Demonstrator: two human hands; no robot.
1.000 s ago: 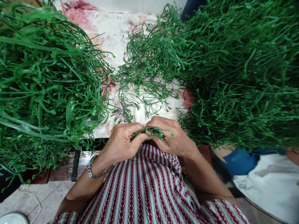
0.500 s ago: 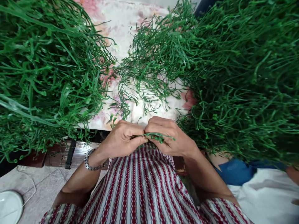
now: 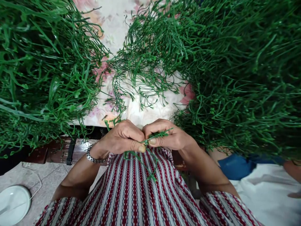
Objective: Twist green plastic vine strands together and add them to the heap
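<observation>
My left hand, with a metal bracelet on its wrist, pinches thin green stems between thumb and forefinger. Close against it, my right hand also pinches green stems, which lie across its thumb and fingers. The fingertips of both hands nearly touch above the striped garment. Several loose stem ends hang below the hands over the cloth. Just beyond the hands, a thin spread of forked green stems lies on the floral table cover.
Large heaps of green stems rise at the left and right. A round white object is on the floor at lower left. At lower right are a person's white garment and blue cloth.
Stem ends now hang below my hands over the garment. Both thumbs have come into fuller view at the pinch. The whole view has shifted slightly.
</observation>
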